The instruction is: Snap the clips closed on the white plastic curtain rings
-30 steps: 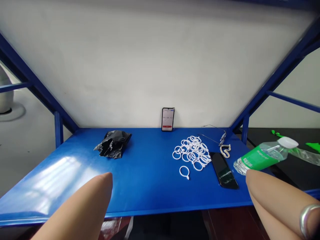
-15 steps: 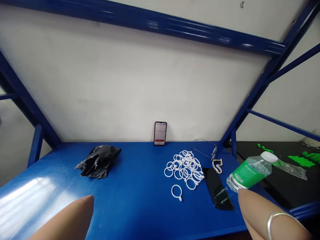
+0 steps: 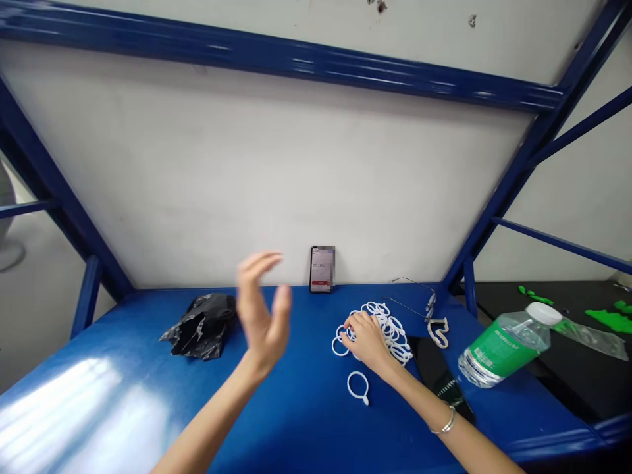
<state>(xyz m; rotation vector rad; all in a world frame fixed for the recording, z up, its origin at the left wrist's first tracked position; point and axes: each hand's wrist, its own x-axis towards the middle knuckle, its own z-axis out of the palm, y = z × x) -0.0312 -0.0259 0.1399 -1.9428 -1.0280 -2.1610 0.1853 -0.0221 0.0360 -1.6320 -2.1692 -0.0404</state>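
My left hand [image 3: 261, 309] is raised above the blue table [image 3: 276, 408], fingers spread and holding nothing, near a crumpled black bag [image 3: 200, 326]. My right hand [image 3: 368, 339] rests palm down on a pile of white plastic rings [image 3: 390, 326], fingers curled over the rings at the pile's left edge. One single white ring [image 3: 358, 385] lies apart, just in front of that hand. A silver bracelet sits on my right wrist.
A phone [image 3: 322, 268] stands against the back wall. A dark phone [image 3: 439, 375] lies flat right of the rings, beside a cream heart-shaped piece [image 3: 438, 331] and glasses [image 3: 419, 296]. A green-labelled water bottle [image 3: 503, 343] lies at the right edge. Blue frame posts flank the table.
Both hands have come forward from the near edge: the left rose into the air, the right reached onto the ring pile. The view has tilted slightly.
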